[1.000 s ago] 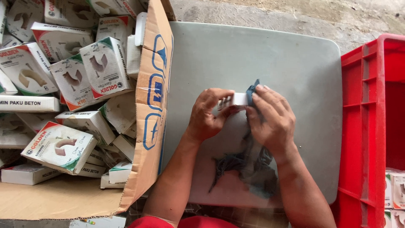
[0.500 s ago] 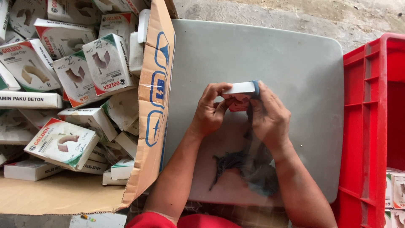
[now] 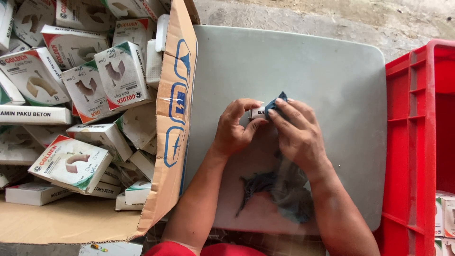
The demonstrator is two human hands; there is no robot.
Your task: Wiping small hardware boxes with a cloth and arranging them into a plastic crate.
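1. Left hand [image 3: 234,128] curled over the grey table top [image 3: 308,61], thumb and fingers closed around one end of a small white box [image 3: 258,113].
2. Right hand [image 3: 298,132] closed too, fingers pressing a dark blue cloth [image 3: 276,105] against the other end of the same box.
3. Small white box held between both hands, just above the middle of the table top, mostly hidden by fingers; only a short white face with dark print in view.
4. Cloth pinched at its upper corner against the box, with the rest trailing down under the right wrist and lying crumpled on the table top near its close edge.
5. Both forearms reaching up from the bottom edge of the view, a strip of red clothing [image 3: 189,249] visible between them.
6. Big open cardboard carton [image 3: 173,142] on the left, one flap with blue print standing up against the left edge of the table top.
7. Carton filled with a loose heap of small white boxes [image 3: 85,85] with green and red corners, lying at all angles, some face up, some on their sides.
8. Red plastic crate [image 3: 417,142] on the right, its wall just beside the right edge of the table top; a few more small boxes [image 3: 445,215] partly visible at its lower right corner.
9. Rough concrete ground [image 3: 332,19] beyond the far edge of the table top.
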